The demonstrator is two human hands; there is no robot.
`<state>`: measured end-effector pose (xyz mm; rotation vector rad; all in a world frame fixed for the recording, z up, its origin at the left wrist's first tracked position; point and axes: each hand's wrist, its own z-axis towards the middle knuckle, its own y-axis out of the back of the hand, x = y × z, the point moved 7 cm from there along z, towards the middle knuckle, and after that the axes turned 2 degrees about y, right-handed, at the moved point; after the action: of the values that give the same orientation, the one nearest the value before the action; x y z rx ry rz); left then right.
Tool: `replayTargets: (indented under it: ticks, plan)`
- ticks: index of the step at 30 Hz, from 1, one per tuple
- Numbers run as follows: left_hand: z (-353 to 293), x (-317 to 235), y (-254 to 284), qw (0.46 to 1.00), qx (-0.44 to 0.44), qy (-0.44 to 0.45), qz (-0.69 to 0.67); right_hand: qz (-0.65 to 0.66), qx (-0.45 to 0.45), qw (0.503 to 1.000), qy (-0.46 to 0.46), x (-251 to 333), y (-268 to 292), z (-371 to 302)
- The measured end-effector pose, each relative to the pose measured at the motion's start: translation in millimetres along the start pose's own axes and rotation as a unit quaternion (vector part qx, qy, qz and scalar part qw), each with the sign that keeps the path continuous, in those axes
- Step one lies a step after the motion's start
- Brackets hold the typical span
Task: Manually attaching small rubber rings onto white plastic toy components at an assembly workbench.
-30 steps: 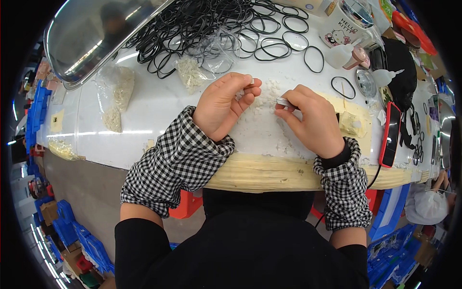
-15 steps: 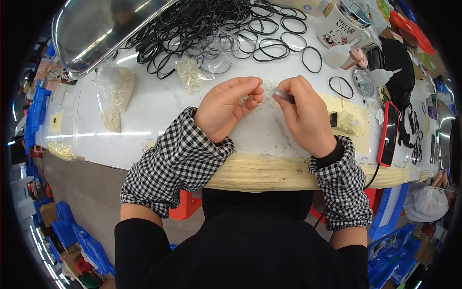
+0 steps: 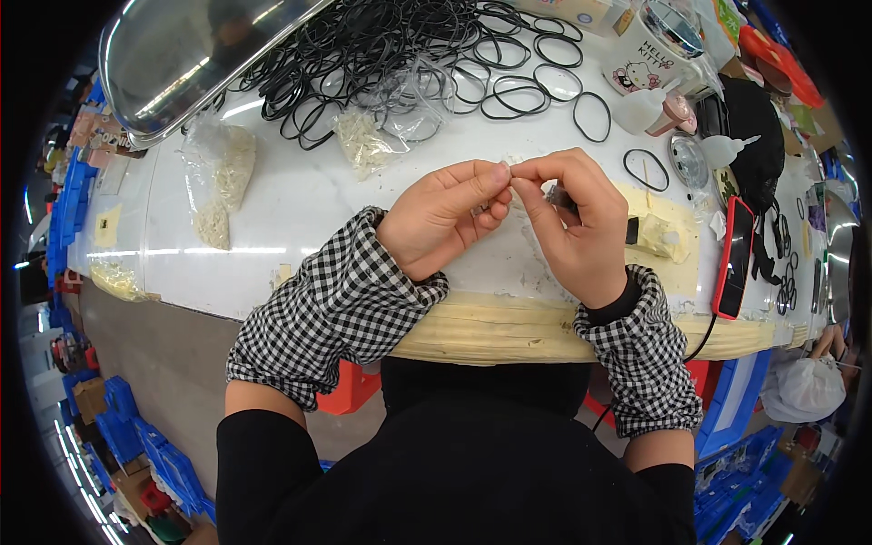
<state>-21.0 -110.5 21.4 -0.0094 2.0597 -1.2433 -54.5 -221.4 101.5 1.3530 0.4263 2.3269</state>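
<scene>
Thumb and forefinger are pinched together on my left hand (image 3: pixel 447 214), its other fingers curled; whatever they hold is too small to make out. Against those fingertips meets the pinch of my right hand (image 3: pixel 586 222). A small dark grey piece (image 3: pixel 560 197) is tucked in the curled fingers of the right hand, mostly covered. Beyond my hands lies a clear bag of small pale pieces (image 3: pixel 361 141). Farther back a large heap of thin black rubber rings (image 3: pixel 363 54) spreads out, with several loose rings (image 3: pixel 592 117) at its right.
A shiny metal tray (image 3: pixel 195 68) stands back left, above another bag of pale pieces (image 3: pixel 227 177). On the right are a white cup (image 3: pixel 640 64), a clear round lid (image 3: pixel 688 160), a yellowish taped patch (image 3: pixel 663 238) and a red-edged phone (image 3: pixel 734 259) with a cable. Yellowish padding (image 3: pixel 495 331) covers the front edge.
My right hand's fingertips have come left to meet those of my left. The dark grey piece has shifted from the right fingertips back into its curled fingers.
</scene>
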Motion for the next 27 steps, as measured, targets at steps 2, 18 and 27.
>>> replayTargets:
  ticks: [2, 18, 27]
  plan:
    - [0.4, -1.4, -0.1, 1.0, 0.003, -0.011, 0.006, 0.0, -0.009, 1.0, 0.021, 2.3, 0.7, -0.5]
    - [-5.4, -11.3, -6.7, 0.991, -0.032, -0.088, 0.096, 0.003, -0.043, 0.999, -0.023, 1.0, 2.0, -1.4]
    - [-2.2, -3.9, -15.8, 0.996, 0.093, -0.011, -0.005, -0.145, 0.0, 0.989, 0.028, 1.5, -1.0, -1.5]
